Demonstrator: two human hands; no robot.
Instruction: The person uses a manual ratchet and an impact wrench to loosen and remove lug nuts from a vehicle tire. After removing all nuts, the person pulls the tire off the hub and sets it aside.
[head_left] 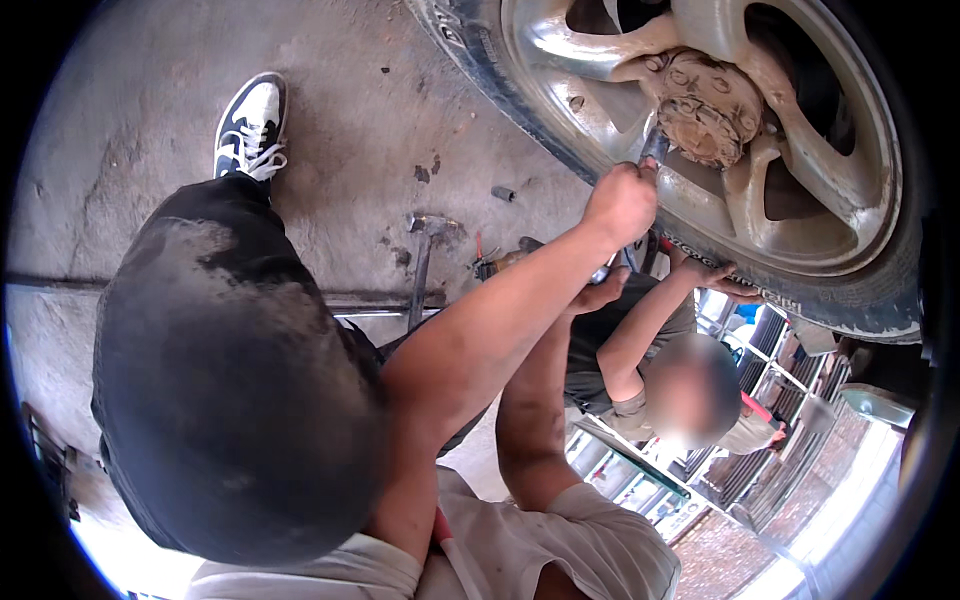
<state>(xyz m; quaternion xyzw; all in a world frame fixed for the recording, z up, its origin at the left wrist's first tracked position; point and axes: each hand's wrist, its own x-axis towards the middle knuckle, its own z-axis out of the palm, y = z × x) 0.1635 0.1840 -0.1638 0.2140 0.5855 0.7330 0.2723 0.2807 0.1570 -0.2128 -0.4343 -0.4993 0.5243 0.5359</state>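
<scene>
Silver alloy, mud-stained: one wheel, our landmark. Edges: its dark tyre curves round it. Open room, left of the wheel: bare concrete floor up to a black-and-white shoe and our dark-trousered leg. Tighter room, below the wheel: our forearms and one co-worker crowd together.

Surface: grey concrete, stained. On it, left of the wheel: one short dark metal socket, lying loose; farther down on that side, one hammer. Room, below the wheel: metal racking and brickwork, bent by the lens.

Hands, two, ours. Left hand, at the wheel's lower left: fingers closed round a grey cylindrical tool, its far end beside the muddy hub; how it seats we cannot tell. Right hand, just outside the tyre: fingers curled round a chrome handle, partly hidden; whether this joins the tool we cannot tell. Co-worker's hand: against the tyre's lower edge, fingers extended.
</scene>
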